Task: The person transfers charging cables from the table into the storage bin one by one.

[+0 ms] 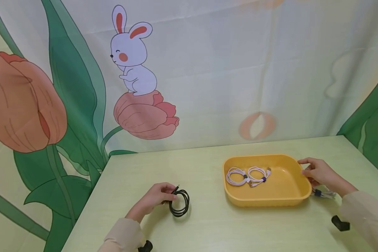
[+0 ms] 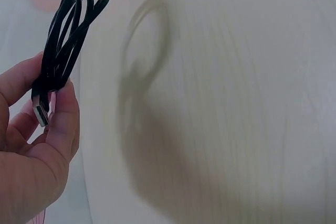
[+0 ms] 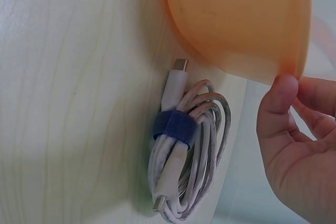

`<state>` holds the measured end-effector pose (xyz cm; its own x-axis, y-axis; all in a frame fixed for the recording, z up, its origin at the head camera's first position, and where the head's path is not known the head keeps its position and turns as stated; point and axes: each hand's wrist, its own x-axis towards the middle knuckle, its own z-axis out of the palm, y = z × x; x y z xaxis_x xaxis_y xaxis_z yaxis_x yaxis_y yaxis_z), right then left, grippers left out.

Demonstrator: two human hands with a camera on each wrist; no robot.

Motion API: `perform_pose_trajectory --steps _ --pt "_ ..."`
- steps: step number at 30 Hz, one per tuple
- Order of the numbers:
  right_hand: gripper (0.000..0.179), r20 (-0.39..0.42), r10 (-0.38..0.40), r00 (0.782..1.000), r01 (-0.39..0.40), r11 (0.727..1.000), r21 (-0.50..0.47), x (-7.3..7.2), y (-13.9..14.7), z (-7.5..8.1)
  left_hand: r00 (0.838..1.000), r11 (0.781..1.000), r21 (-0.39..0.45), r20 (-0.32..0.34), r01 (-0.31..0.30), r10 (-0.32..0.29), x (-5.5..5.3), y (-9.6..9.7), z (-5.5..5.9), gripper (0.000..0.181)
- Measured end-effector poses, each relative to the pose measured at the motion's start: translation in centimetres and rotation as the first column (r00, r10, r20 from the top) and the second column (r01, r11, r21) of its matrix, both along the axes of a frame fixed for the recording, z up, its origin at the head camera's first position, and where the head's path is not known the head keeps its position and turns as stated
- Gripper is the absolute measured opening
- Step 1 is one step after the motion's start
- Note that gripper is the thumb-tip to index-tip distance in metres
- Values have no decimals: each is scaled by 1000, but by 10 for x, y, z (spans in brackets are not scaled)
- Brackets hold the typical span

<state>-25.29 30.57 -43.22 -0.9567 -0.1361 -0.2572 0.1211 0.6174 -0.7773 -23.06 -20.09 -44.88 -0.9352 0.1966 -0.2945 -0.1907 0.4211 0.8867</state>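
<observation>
A coiled black USB cable (image 1: 180,206) is pinched between the thumb and fingers of my left hand (image 1: 159,197), held just over the table. Its metal USB plug (image 2: 40,110) pokes out beneath the fingers in the left wrist view. My right hand (image 1: 318,171) pinches the right rim of a yellow tray (image 1: 267,202), thumb and fingers on either side of the wall. Inside the tray, at its left, lie two coiled white cables (image 1: 236,176). Another white cable bundle (image 3: 197,145), wrapped with a blue strap (image 3: 176,128), lies on the table outside the tray, by my right hand.
The pale wooden table (image 1: 208,231) carries everything. Behind it hangs a curtain (image 1: 214,70) printed with a rabbit and tulips. Dark pieces (image 1: 340,223) show under both sleeves at the wrists.
</observation>
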Motion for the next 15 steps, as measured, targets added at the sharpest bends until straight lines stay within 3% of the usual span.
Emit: perform_pose_trajectory --steps 15 --pt "46 -4 3 1000 -3 1000 0 -1 1 -2 999 998 41 -18 51 -51 -4 14 3 27"
